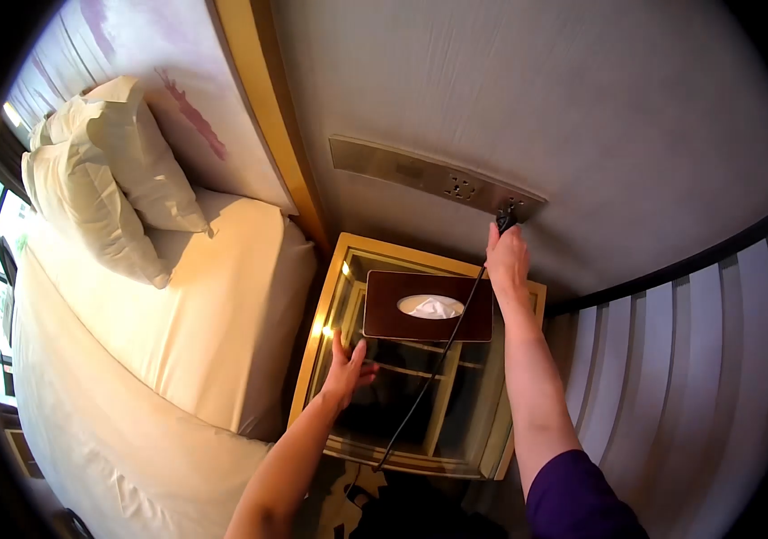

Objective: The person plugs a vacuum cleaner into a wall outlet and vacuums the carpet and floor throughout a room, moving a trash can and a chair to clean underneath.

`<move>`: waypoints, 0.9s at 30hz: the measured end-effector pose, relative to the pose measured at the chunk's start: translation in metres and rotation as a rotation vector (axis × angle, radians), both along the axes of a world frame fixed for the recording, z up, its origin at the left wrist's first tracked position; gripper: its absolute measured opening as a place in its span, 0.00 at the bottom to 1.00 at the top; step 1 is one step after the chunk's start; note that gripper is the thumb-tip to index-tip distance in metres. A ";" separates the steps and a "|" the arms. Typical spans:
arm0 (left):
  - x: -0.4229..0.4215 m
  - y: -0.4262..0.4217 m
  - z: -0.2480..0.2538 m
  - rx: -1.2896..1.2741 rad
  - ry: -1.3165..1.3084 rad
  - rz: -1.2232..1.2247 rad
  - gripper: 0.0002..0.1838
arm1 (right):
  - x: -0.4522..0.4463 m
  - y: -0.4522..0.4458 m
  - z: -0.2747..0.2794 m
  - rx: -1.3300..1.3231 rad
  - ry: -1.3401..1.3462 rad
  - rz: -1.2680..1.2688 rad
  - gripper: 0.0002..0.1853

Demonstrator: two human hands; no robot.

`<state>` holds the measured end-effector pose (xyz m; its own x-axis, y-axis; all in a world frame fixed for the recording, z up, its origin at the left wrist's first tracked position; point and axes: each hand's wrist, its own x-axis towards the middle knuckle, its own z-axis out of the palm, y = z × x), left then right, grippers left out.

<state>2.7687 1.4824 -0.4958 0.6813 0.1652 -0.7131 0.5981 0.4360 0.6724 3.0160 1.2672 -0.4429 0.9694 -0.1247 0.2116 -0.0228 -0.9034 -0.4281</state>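
Note:
My right hand is closed on a black power plug at the right end of the metal socket panel on the wall. Whether the pins sit fully in the socket is hidden. From the plug a thin black cord runs down across the glass-topped nightstand and over its front edge. Above the left part of the glass, my left hand is empty with its fingers spread. A dark brown tissue box with a white tissue showing lies between the hands, behind the left one.
To the left stands a bed with white bedding and several pillows. A pale pleated curtain hangs on the right, below a dark curved edge. Dark items lie below the nightstand's front edge.

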 end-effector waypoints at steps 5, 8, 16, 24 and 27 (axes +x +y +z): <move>0.045 -0.033 -0.035 0.116 -0.236 0.083 0.32 | -0.006 0.005 0.020 -0.125 0.066 -0.005 0.25; 0.047 -0.034 -0.073 0.489 -0.448 0.064 0.29 | 0.000 -0.002 0.033 -0.102 0.189 0.083 0.25; 0.121 0.002 -0.039 0.675 -0.474 -0.288 0.23 | 0.004 0.009 0.015 -0.111 0.108 -0.058 0.25; 0.098 -0.032 -0.053 0.765 -0.371 -0.271 0.23 | 0.010 0.005 0.023 0.053 0.278 -0.035 0.28; 0.077 -0.050 -0.034 0.796 -0.249 -0.241 0.24 | 0.014 -0.002 0.021 0.056 0.270 -0.003 0.28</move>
<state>2.8456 1.4328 -0.5303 0.8829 0.3824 -0.2724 0.4084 -0.3393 0.8474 3.0295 1.2648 -0.4221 0.9893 -0.1320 -0.0620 -0.1457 -0.8784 -0.4551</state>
